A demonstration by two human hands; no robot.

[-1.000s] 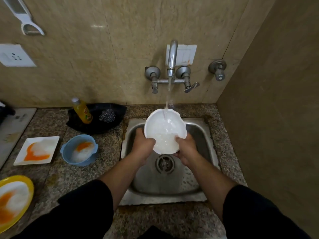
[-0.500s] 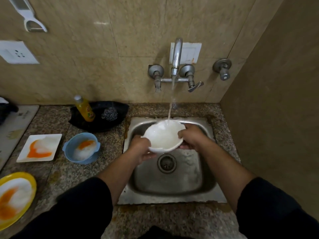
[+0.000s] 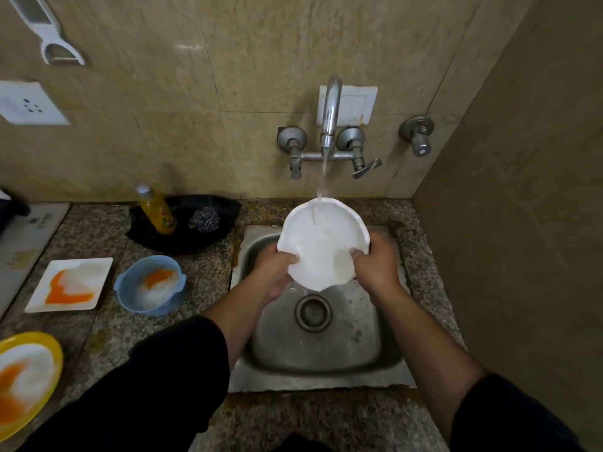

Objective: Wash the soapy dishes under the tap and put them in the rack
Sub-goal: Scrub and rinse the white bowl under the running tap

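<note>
Hands: left hand (image 3: 275, 267) and right hand (image 3: 375, 265) grip white bowl (image 3: 323, 243) | contents: tap water (image 3: 321, 194) | below: sink (image 3: 326, 350)

Off-task stuff: white peeler (image 3: 49, 34) hanging on the tiled wall top left, wall socket (image 3: 27, 104) below it. White switch plate (image 3: 357, 104) on the wall, separate valve (image 3: 417, 135) to its right. On the granite counter (image 3: 202, 282): black tray (image 3: 186, 236) holding an orange soap bottle (image 3: 156, 210) and steel scrubber (image 3: 204, 218), apart. Far left, pale slab (image 3: 29, 236), possibly an induction hob.
</note>
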